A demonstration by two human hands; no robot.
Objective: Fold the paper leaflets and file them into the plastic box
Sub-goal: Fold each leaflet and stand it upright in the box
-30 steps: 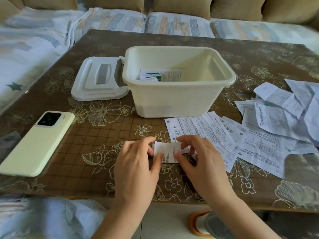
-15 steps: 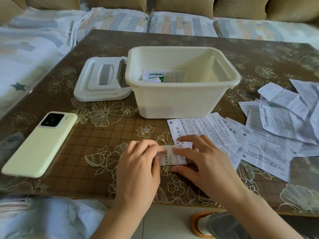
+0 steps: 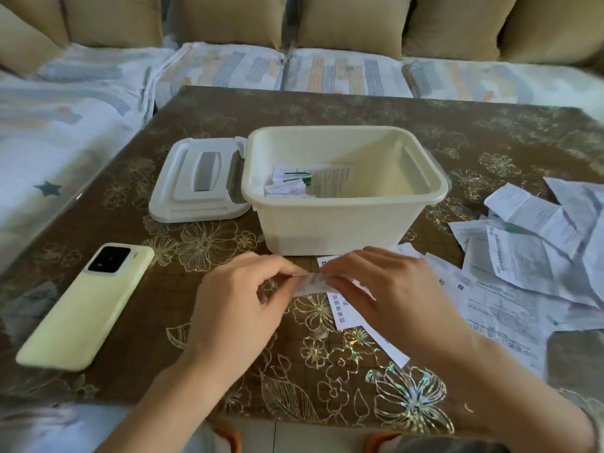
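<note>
Cream plastic box [image 3: 343, 220] sits open at frame centre, folded paper leaflets [image 3: 294, 183] lying inside. Just below it, the left hand [image 3: 235, 308] and right hand [image 3: 392, 299] together pinch a small folded white leaflet [image 3: 310, 284] above the brown floral table [image 3: 327, 371]; loose leaflets [image 3: 523, 273] lie at right.

A glossy brown worktop [image 3: 327, 109] patterned with pale gold flowers fills the foreground. Behind it runs a sofa [image 3: 457, 76] with tan back cushions [image 3: 346, 21] and pale, striped seat covers [image 3: 222, 70]. Soft, even light falls across everything.

Both hands, left [image 3: 235, 308] and right [image 3: 392, 299], pinch a small folded leaflet [image 3: 312, 284] before the plastic box [image 3: 343, 223]
</note>
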